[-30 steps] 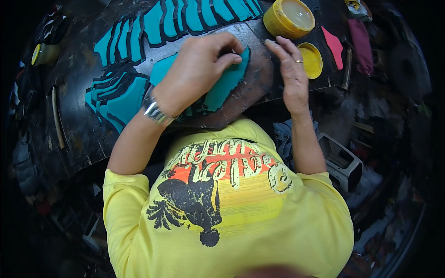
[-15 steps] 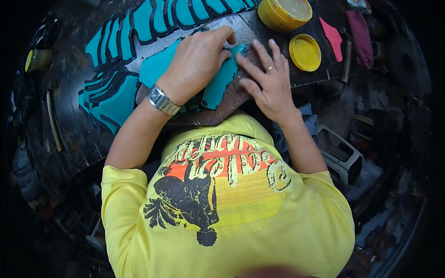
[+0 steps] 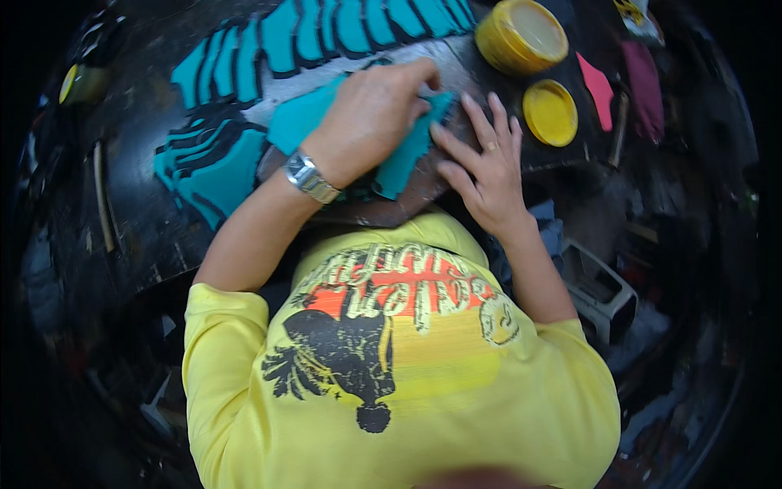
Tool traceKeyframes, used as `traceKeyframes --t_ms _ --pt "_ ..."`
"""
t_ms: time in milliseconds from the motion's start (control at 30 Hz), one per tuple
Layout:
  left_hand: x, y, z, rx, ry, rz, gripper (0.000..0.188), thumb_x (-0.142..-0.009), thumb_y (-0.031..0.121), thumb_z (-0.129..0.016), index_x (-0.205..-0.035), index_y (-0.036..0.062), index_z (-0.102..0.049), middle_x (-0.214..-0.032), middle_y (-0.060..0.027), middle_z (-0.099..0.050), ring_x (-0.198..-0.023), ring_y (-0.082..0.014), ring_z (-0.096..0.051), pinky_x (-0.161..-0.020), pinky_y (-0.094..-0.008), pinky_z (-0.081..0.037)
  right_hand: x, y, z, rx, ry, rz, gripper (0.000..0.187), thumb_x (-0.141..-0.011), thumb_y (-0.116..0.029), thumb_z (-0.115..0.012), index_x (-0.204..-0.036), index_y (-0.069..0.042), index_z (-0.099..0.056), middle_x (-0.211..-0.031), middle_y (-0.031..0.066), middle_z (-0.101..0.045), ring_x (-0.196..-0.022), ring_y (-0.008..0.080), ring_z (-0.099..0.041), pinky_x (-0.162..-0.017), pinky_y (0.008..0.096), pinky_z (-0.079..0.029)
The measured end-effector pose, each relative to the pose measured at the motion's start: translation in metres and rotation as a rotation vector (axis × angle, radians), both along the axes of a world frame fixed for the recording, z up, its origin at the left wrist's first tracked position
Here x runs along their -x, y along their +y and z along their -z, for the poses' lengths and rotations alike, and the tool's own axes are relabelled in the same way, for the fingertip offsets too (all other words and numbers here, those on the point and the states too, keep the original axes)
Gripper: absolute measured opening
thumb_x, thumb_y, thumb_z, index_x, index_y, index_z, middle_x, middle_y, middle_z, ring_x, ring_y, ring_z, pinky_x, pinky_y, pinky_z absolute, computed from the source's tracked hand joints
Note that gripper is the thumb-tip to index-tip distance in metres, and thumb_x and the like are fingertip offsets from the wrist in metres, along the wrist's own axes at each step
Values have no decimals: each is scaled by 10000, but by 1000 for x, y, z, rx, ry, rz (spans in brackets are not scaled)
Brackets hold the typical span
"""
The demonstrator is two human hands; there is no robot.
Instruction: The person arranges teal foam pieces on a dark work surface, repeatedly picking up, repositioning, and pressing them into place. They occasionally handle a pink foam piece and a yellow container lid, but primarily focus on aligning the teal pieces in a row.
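My left hand, with a metal watch at its wrist, is curled over a flat teal piece, which looks like cut sheet material. Its fingers are bent and closed at the piece's upper part; the exact grip is partly hidden under the hand. Beside the piece's right edge rests my right hand, fingers stretched and spread, fingertips close to the teal edge. Another teal surface shows to the left of my left hand. Beneath them lies a dark brown board at the table's near edge.
Overlapping teal pieces with black edges line the far side, and a stack of similar ones lies left. An opened yellow tub, its yellow lid, a pink piece and a maroon piece are at right.
The whole view has shifted, so the table and hands appear farther right and slightly lower. Both hands keep nearly the same place on the teal piece.
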State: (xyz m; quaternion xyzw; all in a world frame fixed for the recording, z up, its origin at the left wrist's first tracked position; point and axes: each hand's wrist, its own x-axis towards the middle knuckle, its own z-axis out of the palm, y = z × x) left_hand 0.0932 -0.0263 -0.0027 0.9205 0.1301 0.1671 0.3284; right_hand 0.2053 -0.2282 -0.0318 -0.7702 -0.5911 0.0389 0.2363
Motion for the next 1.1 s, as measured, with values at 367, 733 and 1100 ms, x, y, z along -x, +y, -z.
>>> traceKeyframes --t_ms 367,733,1100 --pt "95 157 -73 523 -309 -326 210 -954 59 -680 -1138 -33 -726 -1011 -32 -746 -882 -99 -674 -820 -248 -549 -32 -9 -28 -576 478 22 601 -1040 -460 -562 -1398 22 -593 -1421 181 -551 -1292 287 -563 -1119 422 -419" --pt "185 311 43 285 142 -493 272 -957 229 -738 -1207 122 -748 -1118 -13 -734 -1053 -129 -646 -967 -291 -491 -21 18 -31 -502 423 -28 545 -1022 -397 -614 -1358 31 -625 -1315 166 -611 -1200 267 -583 -1051 387 -450" --pt "111 162 -32 -31 -167 -241 337 -923 218 -767 -1229 83 -723 -1148 -90 -696 -1107 -214 -666 -944 -332 -524 -139 51 -65 -243 -364 306 372 -1031 -419 -576 -1161 -146 -793 -1304 183 -667 -1316 364 -513 -1127 433 -368"
